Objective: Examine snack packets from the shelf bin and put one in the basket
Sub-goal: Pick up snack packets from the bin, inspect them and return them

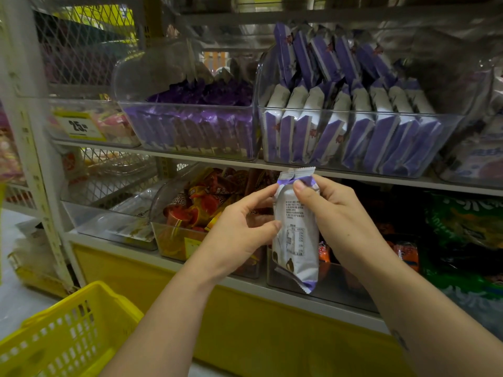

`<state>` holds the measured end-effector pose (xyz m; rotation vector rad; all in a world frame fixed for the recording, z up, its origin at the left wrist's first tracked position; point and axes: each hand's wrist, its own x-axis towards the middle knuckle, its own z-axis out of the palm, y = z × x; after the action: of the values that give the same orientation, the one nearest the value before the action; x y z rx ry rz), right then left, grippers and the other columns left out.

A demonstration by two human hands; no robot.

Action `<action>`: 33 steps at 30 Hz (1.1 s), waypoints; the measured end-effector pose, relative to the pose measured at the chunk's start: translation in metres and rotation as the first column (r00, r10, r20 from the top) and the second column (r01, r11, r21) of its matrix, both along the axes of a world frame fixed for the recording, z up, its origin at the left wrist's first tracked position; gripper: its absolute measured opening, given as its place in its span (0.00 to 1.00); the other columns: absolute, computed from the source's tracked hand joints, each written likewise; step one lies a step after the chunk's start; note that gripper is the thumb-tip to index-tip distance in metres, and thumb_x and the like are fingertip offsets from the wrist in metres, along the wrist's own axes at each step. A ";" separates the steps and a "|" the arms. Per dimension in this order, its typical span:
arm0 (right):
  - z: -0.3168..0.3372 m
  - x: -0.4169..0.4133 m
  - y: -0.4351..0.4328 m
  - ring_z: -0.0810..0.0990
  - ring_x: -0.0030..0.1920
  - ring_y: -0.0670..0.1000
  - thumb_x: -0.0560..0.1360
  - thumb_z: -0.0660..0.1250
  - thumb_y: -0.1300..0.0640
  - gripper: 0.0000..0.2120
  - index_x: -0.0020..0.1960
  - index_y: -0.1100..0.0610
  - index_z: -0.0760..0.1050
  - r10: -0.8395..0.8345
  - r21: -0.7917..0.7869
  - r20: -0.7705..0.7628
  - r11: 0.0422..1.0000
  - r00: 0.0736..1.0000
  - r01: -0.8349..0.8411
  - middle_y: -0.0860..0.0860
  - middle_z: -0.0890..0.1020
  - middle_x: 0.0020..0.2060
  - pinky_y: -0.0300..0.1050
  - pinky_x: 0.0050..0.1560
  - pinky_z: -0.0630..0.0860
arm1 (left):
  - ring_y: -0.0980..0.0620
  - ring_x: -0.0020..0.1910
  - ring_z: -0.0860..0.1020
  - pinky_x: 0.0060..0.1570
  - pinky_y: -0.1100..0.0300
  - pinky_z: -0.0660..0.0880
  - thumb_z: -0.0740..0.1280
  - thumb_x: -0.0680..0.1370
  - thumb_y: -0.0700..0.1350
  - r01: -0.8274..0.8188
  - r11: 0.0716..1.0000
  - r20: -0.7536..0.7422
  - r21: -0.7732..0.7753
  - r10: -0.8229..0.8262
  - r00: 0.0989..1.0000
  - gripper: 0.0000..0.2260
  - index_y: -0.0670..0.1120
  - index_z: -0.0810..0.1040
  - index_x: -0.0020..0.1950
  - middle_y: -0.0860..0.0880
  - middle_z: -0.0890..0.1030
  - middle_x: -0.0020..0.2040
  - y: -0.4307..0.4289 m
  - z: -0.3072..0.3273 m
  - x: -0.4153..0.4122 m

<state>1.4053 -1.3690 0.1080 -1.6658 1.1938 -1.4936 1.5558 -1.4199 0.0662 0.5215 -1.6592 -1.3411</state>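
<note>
A white-and-purple foil snack packet (296, 238) is held upright below the clear plastic shelf bin (353, 111). Its left edge is pinched by the left grip (239, 235); its upper part is clasped by the right grip (336, 213). A yellow perforated plastic basket (68, 338) is seen lower left.

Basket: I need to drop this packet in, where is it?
Head view, bottom left: the yellow basket sits below and left of the left hand, beside the shelf's yellow base.

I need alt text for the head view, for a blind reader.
The left hand and right hand hold a white and purple snack packet upright, printed back toward the camera, before a clear shelf bin of matching packets. A yellow basket sits lower left.
</note>
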 end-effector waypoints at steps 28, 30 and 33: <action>0.118 -0.036 -0.021 0.84 0.44 0.45 0.80 0.63 0.59 0.15 0.66 0.52 0.68 -0.180 -0.040 0.482 0.973 0.857 0.227 0.50 0.81 0.52 0.41 0.41 0.81 | 0.53 0.46 0.83 0.42 0.55 0.82 0.68 0.76 0.41 -0.176 0.974 -0.394 -0.141 0.108 0.913 0.11 0.57 0.80 0.54 0.55 0.85 0.46 0.015 0.136 -0.011; 0.126 -0.044 -0.028 0.82 0.48 0.45 0.80 0.63 0.58 0.16 0.68 0.54 0.69 -0.252 -0.047 0.223 0.962 0.942 0.269 0.50 0.81 0.54 0.43 0.45 0.82 | 0.54 0.44 0.83 0.38 0.56 0.80 0.67 0.79 0.41 -0.235 0.958 -0.386 -0.161 0.158 0.909 0.10 0.58 0.80 0.51 0.54 0.85 0.47 0.010 0.149 -0.015; 0.142 -0.055 -0.032 0.80 0.57 0.49 0.79 0.65 0.55 0.20 0.70 0.57 0.70 -0.351 -0.107 -0.202 0.936 0.915 0.335 0.52 0.81 0.60 0.52 0.58 0.78 | 0.55 0.41 0.83 0.36 0.57 0.79 0.67 0.79 0.43 -0.322 0.924 -0.337 -0.204 0.243 0.910 0.10 0.59 0.79 0.50 0.54 0.85 0.46 0.001 0.164 -0.016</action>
<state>1.3499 -1.4010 0.2499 -1.7701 1.6408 -1.6032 1.5394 -1.4194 0.2306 0.3638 -1.4083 -0.9225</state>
